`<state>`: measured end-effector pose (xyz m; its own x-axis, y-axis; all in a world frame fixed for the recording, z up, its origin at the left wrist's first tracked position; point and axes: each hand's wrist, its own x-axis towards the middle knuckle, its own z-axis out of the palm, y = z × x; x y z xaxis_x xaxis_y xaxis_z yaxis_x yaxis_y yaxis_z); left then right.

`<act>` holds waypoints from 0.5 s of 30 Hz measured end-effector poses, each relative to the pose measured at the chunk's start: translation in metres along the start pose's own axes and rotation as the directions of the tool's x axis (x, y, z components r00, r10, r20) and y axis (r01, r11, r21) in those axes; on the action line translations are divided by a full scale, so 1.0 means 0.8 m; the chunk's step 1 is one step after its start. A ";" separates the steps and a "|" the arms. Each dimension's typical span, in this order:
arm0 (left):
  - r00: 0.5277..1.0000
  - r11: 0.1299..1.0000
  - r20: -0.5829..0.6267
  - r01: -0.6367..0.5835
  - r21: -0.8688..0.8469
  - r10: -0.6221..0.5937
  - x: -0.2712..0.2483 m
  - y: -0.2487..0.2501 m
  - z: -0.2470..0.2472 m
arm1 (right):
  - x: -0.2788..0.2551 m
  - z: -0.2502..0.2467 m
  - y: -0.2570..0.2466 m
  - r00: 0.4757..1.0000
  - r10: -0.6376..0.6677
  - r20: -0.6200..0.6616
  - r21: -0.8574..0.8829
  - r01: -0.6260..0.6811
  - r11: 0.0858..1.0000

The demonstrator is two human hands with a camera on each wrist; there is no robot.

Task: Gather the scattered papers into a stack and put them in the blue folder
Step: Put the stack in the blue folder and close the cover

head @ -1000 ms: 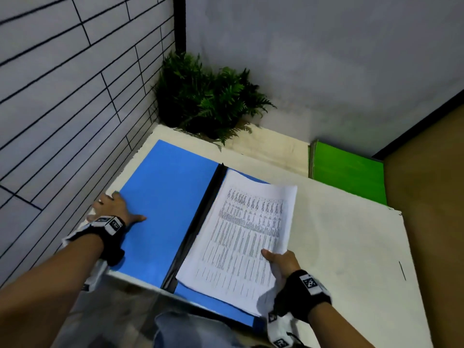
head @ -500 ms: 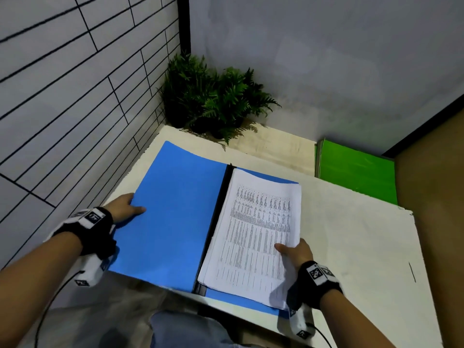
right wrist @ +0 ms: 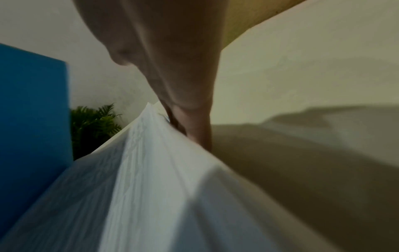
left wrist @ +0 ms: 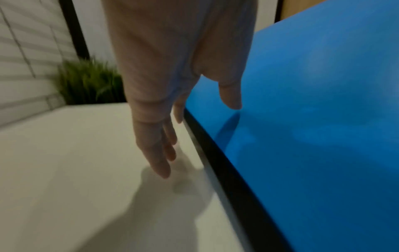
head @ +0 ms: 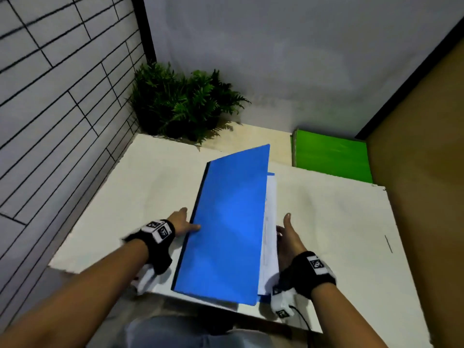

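The blue folder (head: 231,222) lies near the table's front edge, its cover tilted up over the white paper stack (head: 270,237). Only a strip of the stack shows along the cover's right side. My left hand (head: 183,221) is at the black spine, fingers straight, thumb touching the cover (left wrist: 313,136). My right hand (head: 287,234) stands edge-on with straight fingers beside the right edge of the stack. In the right wrist view those fingers (right wrist: 194,122) lie along the paper edges (right wrist: 151,170). Neither hand grips anything.
A green folder (head: 331,156) lies at the back right of the white table (head: 339,222). A potted fern (head: 185,104) stands in the far corner. A tiled wall runs along the left, and a brown panel stands to the right.
The blue cover has swung from flat on the left up and over the papers. My left hand followed it to the spine. My right hand has left the top of the stack for its right edge.
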<state>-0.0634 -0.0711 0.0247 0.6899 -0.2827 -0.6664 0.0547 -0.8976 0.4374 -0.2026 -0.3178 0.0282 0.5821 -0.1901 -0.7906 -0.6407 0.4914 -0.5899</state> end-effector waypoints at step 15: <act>0.984 0.983 -0.083 0.151 -0.103 -0.159 0.009 0.025 0.056 | 0.025 0.028 0.026 0.837 -0.337 -0.430 -0.559 0.046 0.828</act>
<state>-0.0896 -0.1057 0.0020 0.7296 -0.1070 -0.6754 0.2325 -0.8901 0.3921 -0.1932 -0.2925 0.0037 0.4879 -0.6905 -0.5341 -0.7835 -0.0767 -0.6166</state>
